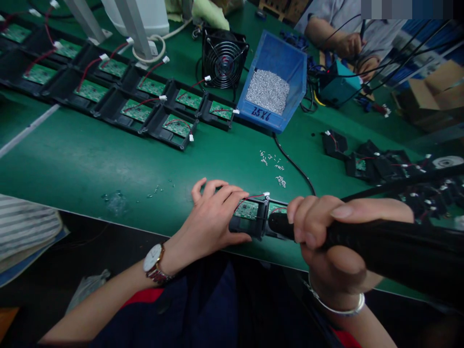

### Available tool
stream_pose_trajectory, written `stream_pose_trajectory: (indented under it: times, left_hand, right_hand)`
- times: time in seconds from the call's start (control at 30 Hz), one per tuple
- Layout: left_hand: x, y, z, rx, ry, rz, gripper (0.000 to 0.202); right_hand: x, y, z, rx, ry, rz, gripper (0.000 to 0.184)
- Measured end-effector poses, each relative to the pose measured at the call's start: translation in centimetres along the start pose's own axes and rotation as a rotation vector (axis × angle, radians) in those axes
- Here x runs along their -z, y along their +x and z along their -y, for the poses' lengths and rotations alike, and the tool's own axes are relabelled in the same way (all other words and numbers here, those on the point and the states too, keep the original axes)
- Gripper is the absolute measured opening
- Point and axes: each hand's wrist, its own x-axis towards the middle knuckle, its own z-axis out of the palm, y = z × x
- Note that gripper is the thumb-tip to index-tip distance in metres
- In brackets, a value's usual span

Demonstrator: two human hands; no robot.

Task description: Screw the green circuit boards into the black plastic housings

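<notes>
My right hand (326, 241) is wrapped round a black electric screwdriver (395, 241), whose tip end points left over a black plastic case holding a green circuit board (247, 210). On that case's left end lies my left hand (213, 212), fingers on the far side and thumb along the near edge, gripping it. A second case with a circuit board (276, 209) adjoins it on the right, partly hidden by the screwdriver. Red and black wires with a white plug (267, 194) rise from the first board. Small loose screws (281, 181) lie on the table just beyond.
A blue bin (295, 72) of screws stands beyond, beside a black fan (224, 60). Rows of cases with boards (136, 112) run along the back left. More cases (362, 164) are piled at right. Across the green table (90, 145), a co-worker's hands (351, 46) handle cables.
</notes>
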Motion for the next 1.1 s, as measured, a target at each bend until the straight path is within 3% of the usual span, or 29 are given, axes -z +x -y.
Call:
stream_pose_trajectory:
  times: [0.53,0.73,1.1]
  left_hand:
    - [-0.35,-0.14,0.21,0.004,-0.035,0.000,0.086]
    - [-0.34,-0.10,0.23,0.004,-0.039,0.003,0.086]
    - [-0.46,-0.15,0.31,0.002,-0.031,-0.006,0.089]
  right_hand:
    - [-0.74,-0.05,0.90,-0.016,-0.098,-0.228,0.035]
    - [-0.53,0.15,0.83,0.032,-0.082,-0.233,0.036]
    - [-0.19,0.05,0.48,-0.019,-0.092,-0.191,0.037]
